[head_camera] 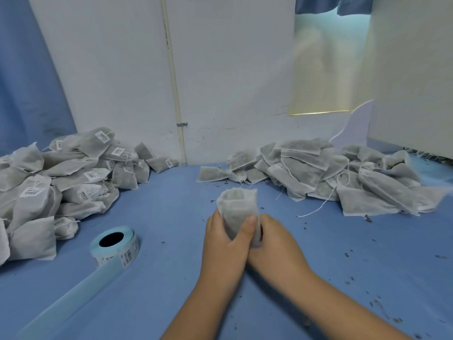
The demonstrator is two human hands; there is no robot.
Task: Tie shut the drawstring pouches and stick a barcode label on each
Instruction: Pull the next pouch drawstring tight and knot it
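While the left hand (224, 244) and right hand (277, 244) both grip one open-topped pouch (239, 207) upright at centre frame, a label roll (114, 246) lies on the bench (171, 278) at lower left.

We are seeing the pouch (239, 212) showing translucent off-white, with a grey-green filling darkening it from inside. The left pile (61, 182) and right pile (331, 177) are showing the same grey-white. The left one is carrying white labels (33, 191) striped with black barcodes. Strings (316, 209) are trailing white. The cloth (171, 278) is lying plain mid-blue, flecked with dark green-grey crumbs (377, 303). The roll (115, 250) is showing pale turquoise backing and white stickers with black bars. The wall (117, 69) is reading white, the curtain (27, 82) blue, the pipe (174, 89) cream.
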